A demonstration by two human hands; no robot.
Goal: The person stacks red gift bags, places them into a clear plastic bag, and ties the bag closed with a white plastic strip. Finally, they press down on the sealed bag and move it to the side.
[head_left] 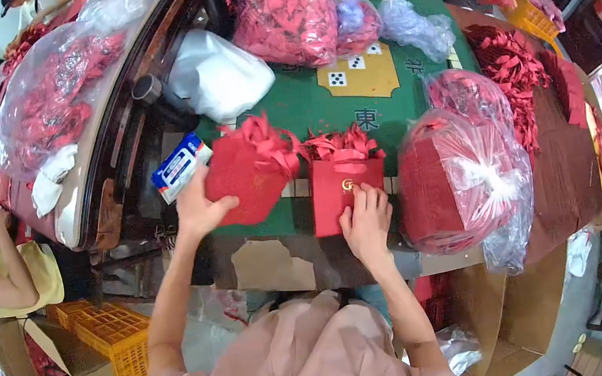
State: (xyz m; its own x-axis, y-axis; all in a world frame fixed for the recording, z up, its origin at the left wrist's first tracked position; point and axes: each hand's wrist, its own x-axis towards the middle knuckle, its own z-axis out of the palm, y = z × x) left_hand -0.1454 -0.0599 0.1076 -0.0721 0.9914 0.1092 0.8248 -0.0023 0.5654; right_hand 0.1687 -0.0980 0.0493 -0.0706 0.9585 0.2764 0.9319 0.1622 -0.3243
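My left hand point(202, 210) is at the lower left edge of a red gift bag point(247, 185) with red ribbons at its top. Its thumb lies over the bag's edge, and the other fingers are partly hidden behind it. A blue and white box point(182, 166) sits just beyond those fingers. Bent fingers of my right hand point(367, 221) press on the lower right front of a second red gift bag point(326, 196), which bears a gold logo. Red ribbons point(342, 146) spread from this bag's top.
Plastic sacks of red bags stand on the green table at right point(442, 181) and at the back point(287, 13). A white plastic bag point(220, 75) and a dark bottle point(159, 100) are at left. Yellow crates point(107, 333) stand below. Other people work nearby.
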